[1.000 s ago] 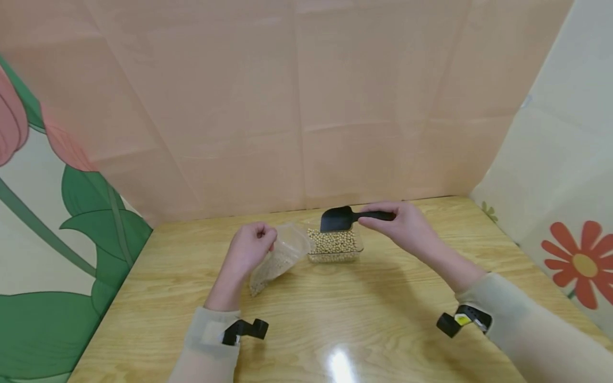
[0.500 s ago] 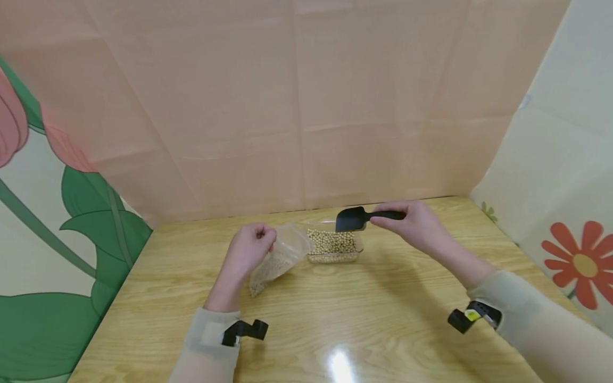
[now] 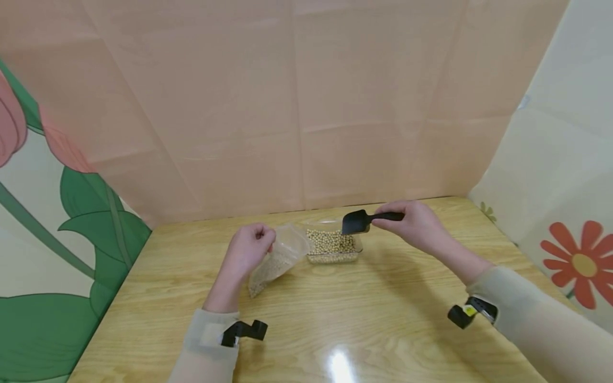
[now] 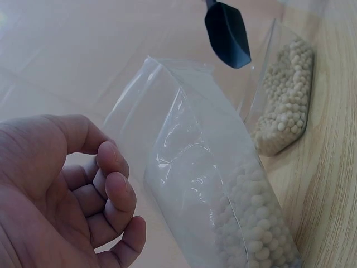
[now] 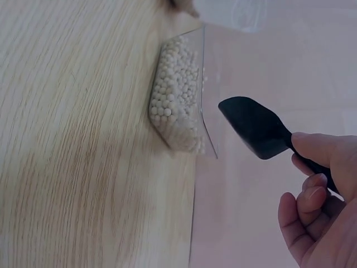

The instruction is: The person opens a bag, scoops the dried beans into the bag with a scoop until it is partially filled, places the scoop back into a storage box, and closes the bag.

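Observation:
My left hand point(image 3: 251, 247) pinches the edge of a clear plastic bag point(image 3: 280, 258) between thumb and forefinger. Pale round beads point(image 4: 256, 215) fill the bag's lower part, and its mouth leans toward a clear box point(image 3: 332, 259). Similar round beads point(image 3: 328, 242) lie inside that box. In my right hand point(image 3: 414, 223) is a small black scoop point(image 3: 356, 222), gripped by its handle. Its blade hangs over the box's right end, apart from the beads in the right wrist view point(image 5: 254, 128).
Both sit on a wood-grain table point(image 3: 335, 319), close to its back edge. A pinkish sheet point(image 3: 297, 106) covers the wall behind. Flower-printed panels stand at the left and right point(image 3: 581, 266). Each wrist carries a small black camera point(image 3: 254, 330).
My right hand has drawn the scoop rightward, from above the middle of the box to its right end, and the blade now dips slightly. My left hand and the bag stay nearly still.

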`<state>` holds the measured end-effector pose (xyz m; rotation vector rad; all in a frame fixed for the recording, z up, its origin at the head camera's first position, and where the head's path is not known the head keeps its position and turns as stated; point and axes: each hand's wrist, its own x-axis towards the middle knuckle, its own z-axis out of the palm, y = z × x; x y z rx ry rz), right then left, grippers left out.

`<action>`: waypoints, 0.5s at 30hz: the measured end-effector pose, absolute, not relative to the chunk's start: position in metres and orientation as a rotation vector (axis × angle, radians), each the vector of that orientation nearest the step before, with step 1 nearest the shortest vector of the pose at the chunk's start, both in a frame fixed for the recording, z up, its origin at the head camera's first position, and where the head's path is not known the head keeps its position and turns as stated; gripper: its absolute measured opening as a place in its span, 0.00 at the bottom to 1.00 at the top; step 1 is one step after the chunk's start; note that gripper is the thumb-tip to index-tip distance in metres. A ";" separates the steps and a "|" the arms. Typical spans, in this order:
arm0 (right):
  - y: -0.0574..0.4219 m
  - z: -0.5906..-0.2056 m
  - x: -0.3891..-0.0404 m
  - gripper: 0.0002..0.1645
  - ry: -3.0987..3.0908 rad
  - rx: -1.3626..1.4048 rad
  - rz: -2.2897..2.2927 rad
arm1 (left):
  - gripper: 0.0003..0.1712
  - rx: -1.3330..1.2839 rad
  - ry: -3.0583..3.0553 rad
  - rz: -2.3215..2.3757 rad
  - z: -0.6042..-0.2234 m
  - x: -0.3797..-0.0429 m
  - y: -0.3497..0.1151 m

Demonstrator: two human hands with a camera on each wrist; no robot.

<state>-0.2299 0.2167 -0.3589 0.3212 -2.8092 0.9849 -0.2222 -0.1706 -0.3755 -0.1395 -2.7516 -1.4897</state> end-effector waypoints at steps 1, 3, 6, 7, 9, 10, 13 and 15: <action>0.217 -0.359 -0.230 0.23 -2.808 0.324 0.978 | 0.13 -0.139 -2.753 -1.489 -0.375 -0.222 -0.171; 0.218 -0.359 -0.231 0.23 -2.812 0.322 0.966 | 0.13 -0.137 -2.756 -1.485 -0.375 -0.222 -0.171; 0.218 -0.357 -0.233 0.23 -2.829 0.321 0.963 | 0.13 -0.132 -2.762 -1.482 -0.374 -0.221 -0.170; 0.218 -0.357 -0.233 0.24 -2.837 0.321 0.961 | 0.13 -0.132 -2.764 -1.480 -0.374 -0.221 -0.170; 0.219 -0.355 -0.234 0.24 -2.851 0.325 0.955 | 0.13 -0.132 -2.764 -1.475 -0.374 -0.221 -0.170; 0.219 -0.354 -0.235 0.24 -2.856 0.330 0.947 | 0.13 -0.132 -2.764 -1.472 -0.374 -0.221 -0.170; 0.219 -0.351 -0.236 0.23 -2.865 0.341 0.910 | 0.13 -0.134 -2.762 -1.468 -0.374 -0.221 -0.170; 0.218 -0.349 -0.237 0.21 -2.873 0.349 0.886 | 0.13 -0.135 -2.762 -1.466 -0.374 -0.221 -0.170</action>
